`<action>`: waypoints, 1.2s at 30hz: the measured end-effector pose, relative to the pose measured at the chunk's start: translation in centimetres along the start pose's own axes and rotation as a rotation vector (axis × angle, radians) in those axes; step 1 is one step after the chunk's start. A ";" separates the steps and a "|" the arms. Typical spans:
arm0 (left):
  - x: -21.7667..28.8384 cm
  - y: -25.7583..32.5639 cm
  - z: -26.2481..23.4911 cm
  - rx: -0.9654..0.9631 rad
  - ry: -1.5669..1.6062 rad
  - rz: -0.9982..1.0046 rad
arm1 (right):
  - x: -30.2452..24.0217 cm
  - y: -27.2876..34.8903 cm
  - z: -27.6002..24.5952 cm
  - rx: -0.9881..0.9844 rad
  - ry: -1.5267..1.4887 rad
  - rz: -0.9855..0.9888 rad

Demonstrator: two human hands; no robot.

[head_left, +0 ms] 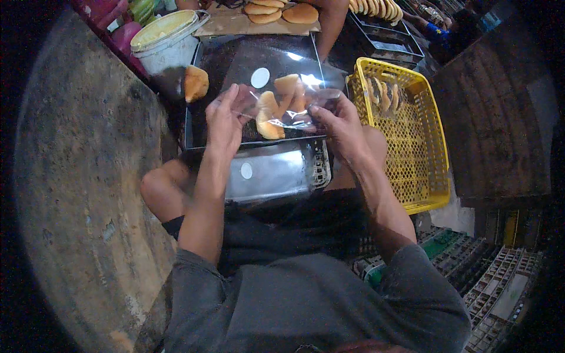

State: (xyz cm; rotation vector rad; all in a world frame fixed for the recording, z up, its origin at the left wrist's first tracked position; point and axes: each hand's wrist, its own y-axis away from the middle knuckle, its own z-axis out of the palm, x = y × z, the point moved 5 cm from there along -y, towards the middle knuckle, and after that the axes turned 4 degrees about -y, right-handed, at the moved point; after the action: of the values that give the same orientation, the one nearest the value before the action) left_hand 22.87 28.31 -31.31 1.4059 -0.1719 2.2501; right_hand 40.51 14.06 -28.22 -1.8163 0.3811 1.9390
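Between my two hands a clear plastic bag (300, 120) is stretched out, its shiny surface catching the light. My left hand (222, 120) pinches its left side and my right hand (342, 123) grips the right side, thumb on top. Several golden bread rolls (271, 125) show at the bag; whether they lie inside or behind it I cannot tell. Below the hands is a dark metal tray (218, 62), and a white oval (260, 77) shows over it. Another roll (196, 83) sits at the tray's left edge.
Clear plastic bags (271, 176) with a white oval lie near my lap. A yellow basket (438, 147) holding a few rolls stands right. A white bucket (165, 44) is at far left. More rolls (300, 13) rest on cardboard (235, 26) beside another person's limb (331, 29).
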 end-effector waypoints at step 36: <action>4.6 -10.1 -19.0 0.547 -0.385 0.368 | 6.4 -14.6 6.6 -0.342 1.150 -0.311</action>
State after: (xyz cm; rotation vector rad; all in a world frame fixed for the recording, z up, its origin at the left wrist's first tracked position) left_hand 10.40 45.28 -37.51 2.2554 0.0793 2.3956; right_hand 41.97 30.77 -32.40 -2.8621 0.0760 0.6087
